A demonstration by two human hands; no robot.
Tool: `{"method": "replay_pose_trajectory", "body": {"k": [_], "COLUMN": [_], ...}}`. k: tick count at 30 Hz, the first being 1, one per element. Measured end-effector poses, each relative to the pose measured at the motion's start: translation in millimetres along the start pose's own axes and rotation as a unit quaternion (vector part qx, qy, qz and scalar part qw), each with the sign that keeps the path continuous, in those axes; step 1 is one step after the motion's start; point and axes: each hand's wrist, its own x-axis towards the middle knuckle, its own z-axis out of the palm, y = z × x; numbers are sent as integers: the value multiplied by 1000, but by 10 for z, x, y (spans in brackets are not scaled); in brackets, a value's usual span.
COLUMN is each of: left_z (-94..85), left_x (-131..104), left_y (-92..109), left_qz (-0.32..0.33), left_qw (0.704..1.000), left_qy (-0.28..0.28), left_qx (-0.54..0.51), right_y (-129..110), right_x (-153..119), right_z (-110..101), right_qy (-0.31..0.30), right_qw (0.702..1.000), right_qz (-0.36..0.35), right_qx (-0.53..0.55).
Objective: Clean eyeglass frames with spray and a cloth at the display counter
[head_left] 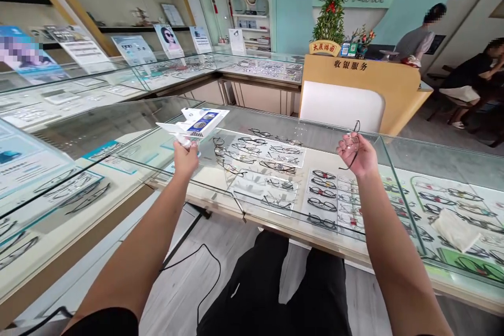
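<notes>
Our right fingers (pixel 345 150) pinch thin dark glasses (pixel 358 148), long side up and down, above the right part of the glass bench (pixel 326 142) | our left fingers (pixel 179 153) grip a white card stand (pixel 205 122) above its left part, well apart.

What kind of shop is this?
It looks like a glasses shop: rows of glasses lie in the glass counter, and a poster shows a face in sunglasses.
</notes>
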Motion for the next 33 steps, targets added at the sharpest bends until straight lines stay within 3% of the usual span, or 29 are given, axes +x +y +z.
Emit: {"method": "replay_pose_trajectory", "body": {"k": [6, 14, 17, 19, 21, 23, 27, 29, 33], "left_z": [-73, -73, -23, 67, 233, 482, 1098, 1390, 2032], "left_x": [-38, -63, -172, -272, -398, -572, -1165, -1587, -2526], "left_y": [-133, -189, -113, 16, 239, 569, 1481, 1986, 2874], "left_qz": [-56, -68, -32, 35, 130, 243, 455, 516, 517], "left_qw": [996, 991, 984, 972, 961, 949, 886, 852, 780], "left_qy": [50, 58, 123, 179, 193, 161, 82, -14, -328], "left_qx": [42, 104, 126, 150, 152, 118, -16, -82, -130], "right_y": [-18, -4, -5, -8, -13, -21, -42, -56, -77], "right_x": [-9, 6, 15, 24, 32, 42, 93, 124, 138], "right_z": [-37, -47, -40, -36, -34, -32, -49, -70, -112], "right_qy": [-9, -20, -16, -12, -10, -13, 0, 10, -16], "right_qw": [1000, 999, 999, 999, 999, 999, 999, 999, 1000], "right_qz": [-8, -5, -2, 0, 0, 0, 15, 23, 9], "right_qx": [5, 26, 32, 38, 42, 42, 45, 44, 25]}}
